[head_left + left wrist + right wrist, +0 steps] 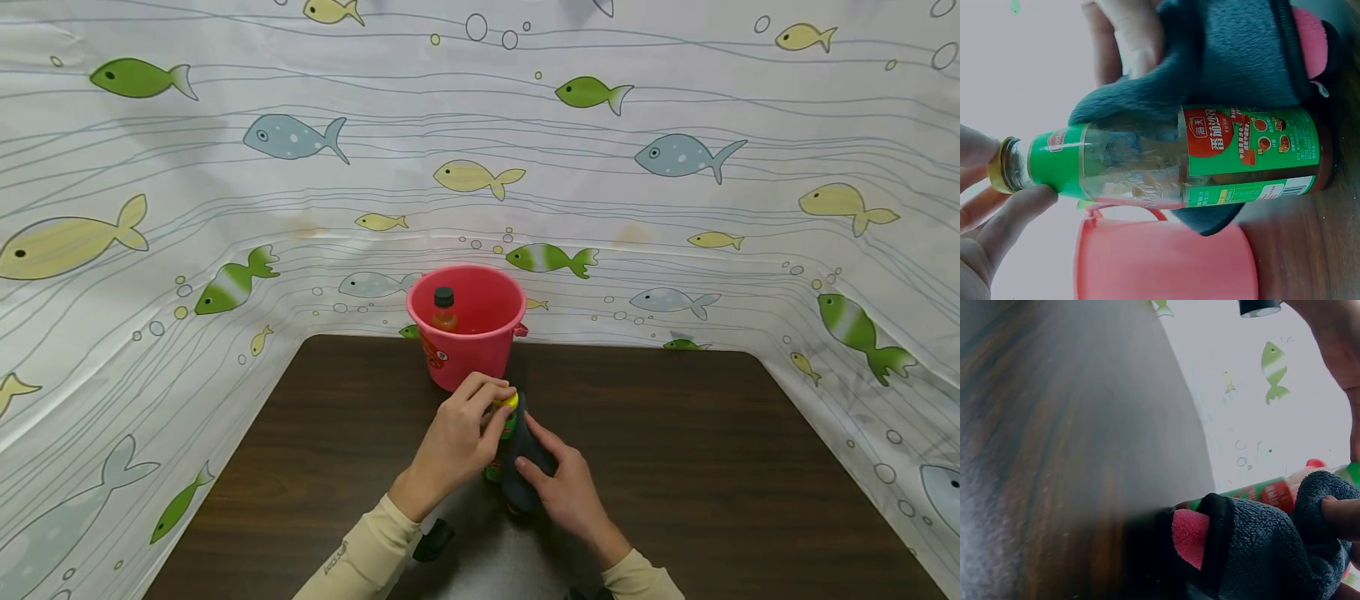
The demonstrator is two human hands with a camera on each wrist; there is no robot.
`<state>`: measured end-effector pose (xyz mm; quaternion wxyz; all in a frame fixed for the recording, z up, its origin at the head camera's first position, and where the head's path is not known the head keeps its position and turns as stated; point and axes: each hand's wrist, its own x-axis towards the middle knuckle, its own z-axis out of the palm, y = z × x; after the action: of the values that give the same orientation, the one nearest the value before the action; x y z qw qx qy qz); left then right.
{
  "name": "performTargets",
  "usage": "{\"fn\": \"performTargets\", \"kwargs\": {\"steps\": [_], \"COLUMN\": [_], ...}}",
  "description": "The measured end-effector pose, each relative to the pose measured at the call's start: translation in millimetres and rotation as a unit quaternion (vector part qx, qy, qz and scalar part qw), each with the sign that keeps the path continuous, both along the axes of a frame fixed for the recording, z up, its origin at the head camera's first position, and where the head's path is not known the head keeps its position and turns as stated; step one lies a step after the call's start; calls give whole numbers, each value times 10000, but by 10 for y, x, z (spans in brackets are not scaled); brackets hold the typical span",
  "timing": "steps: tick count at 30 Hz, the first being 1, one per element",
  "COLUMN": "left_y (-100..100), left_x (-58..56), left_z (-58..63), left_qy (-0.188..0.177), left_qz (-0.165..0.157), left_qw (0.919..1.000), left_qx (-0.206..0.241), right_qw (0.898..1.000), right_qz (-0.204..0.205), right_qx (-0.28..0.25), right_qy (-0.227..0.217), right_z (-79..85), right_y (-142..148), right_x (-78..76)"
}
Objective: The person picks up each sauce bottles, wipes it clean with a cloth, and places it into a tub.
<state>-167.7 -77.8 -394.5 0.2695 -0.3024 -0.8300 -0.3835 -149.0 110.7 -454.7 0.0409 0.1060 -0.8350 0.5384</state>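
A glass sauce bottle (pixel 1141 159) with a green and red label and a yellow cap (pixel 1001 167) stands upright on the table in front of the bucket. My left hand (pixel 459 440) holds it by the cap and neck, fingers and thumb around the top. In my right hand (pixel 568 482) is a dark grey cloth (pixel 531 462) with a pink patch, gripped between thumb and fingers. The cloth (pixel 1222 56) lies against the side of the bottle, and part of it shows behind the glass in the left wrist view.
Just behind the bottle is a pink bucket (pixel 480 354) near the table's back edge. Another bottle with a dark cap (pixel 444 298) stands inside it. Fish-patterned white sheeting (pixel 450 108) surrounds the dark wooden table (pixel 675 467) at the back and sides.
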Motion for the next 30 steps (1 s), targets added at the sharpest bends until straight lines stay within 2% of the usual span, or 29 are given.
{"fn": "performTargets", "kwargs": {"steps": [9,16,22,25,30], "left_y": [3,2,2,1,0], "left_x": [2,4,4,3,0], "left_z": [-2,-3,-5,-9,-17], "left_qy": [-19,-37,-22,-3,10], "left_qz": [-22,-21,-21,-18,-30], "left_qw": [10000,10000,10000,10000,10000], "left_qx": [6,-6,-1,8,22], "right_qw": [9996,9978,9969,9979,9971], "right_qz": [91,133,88,108,125], "right_qx": [137,633,784,609,-379], "right_qy": [-222,-121,-60,-173,-650], "right_z": [-153,-250,-264,-258,-213], "right_y": [47,71,66,66,60], "right_x": [-31,-67,-69,-66,-75]}}
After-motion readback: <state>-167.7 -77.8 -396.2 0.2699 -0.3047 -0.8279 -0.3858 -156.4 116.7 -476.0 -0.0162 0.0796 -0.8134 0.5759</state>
